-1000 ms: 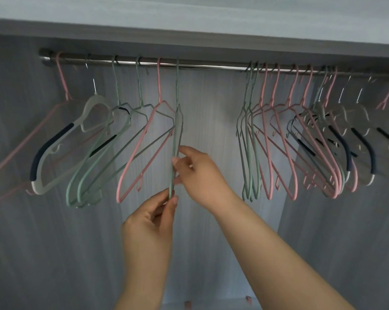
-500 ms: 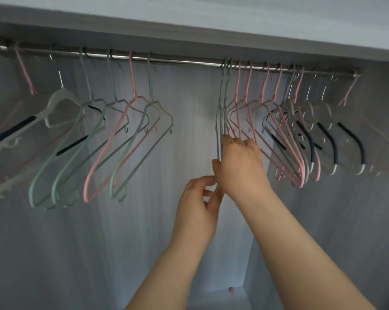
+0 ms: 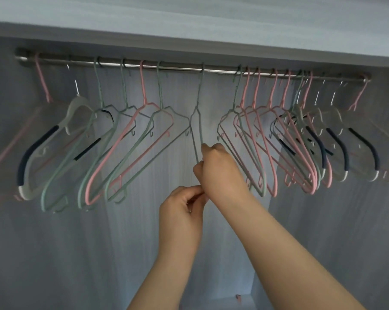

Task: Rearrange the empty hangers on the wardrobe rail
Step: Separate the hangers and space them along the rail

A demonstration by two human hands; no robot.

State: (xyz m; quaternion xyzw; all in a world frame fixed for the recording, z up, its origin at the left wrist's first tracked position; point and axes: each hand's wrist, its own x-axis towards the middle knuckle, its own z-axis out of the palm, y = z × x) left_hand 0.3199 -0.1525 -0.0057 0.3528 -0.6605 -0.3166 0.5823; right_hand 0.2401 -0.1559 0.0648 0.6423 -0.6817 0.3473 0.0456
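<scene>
A steel wardrobe rail (image 3: 182,68) runs across the top under a shelf. One thin green hanger (image 3: 197,121) hangs edge-on in the gap at the middle of the rail. My right hand (image 3: 220,171) grips its lower part from the right. My left hand (image 3: 184,209) pinches its bottom end just below. To the left hangs a fanned group of green, pink and clear hangers (image 3: 126,148). To the right hangs a denser group of pink, green and clear hangers (image 3: 278,142).
The grey wardrobe back wall (image 3: 99,253) stands behind the hangers. A shelf board (image 3: 189,41) sits close above the rail. A vertical side panel (image 3: 345,231) stands at the right. Small pink pieces (image 3: 238,297) lie on the wardrobe floor.
Both hands left the green hanger at the left group, went to the right group, and now hold one green hanger pulled left into the gap. The view shifted too.
</scene>
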